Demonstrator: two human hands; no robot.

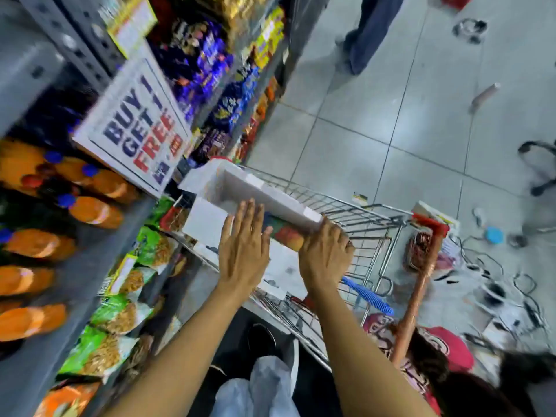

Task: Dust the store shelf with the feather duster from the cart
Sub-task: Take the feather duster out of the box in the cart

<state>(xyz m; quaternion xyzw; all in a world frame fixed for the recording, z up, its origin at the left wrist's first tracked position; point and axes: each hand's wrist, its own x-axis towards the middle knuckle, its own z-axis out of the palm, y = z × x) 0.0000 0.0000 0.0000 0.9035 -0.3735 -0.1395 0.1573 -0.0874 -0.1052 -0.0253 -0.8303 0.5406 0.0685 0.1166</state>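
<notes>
We see the store shelf (90, 266) filling the nine o'clock side of the view, tilted, stocked with orange bottles (90, 210), green snack bags (120, 314) and a "BUY 1 GET 1 FREE" sign (135, 130). The grey tiled floor (391, 115) spreads across the one to three o'clock part. At centre stands the wire cart (370, 224), its basket running toward four o'clock. A white open box (240, 188) sits over the cart's top edge at about twelve o'clock from our hands. Our left hand (243, 254) lies flat with the fingers spread apart against the box's near side. Our right hand (326, 254) is closed over the box's right corner, fingers curled on its edge. The feather duster (368, 294), with its blue ribbed handle, lies inside the cart at five o'clock from the right hand, apart from both hands. A copper-coloured pole (415, 296) leans at the cart's far side.
</notes>
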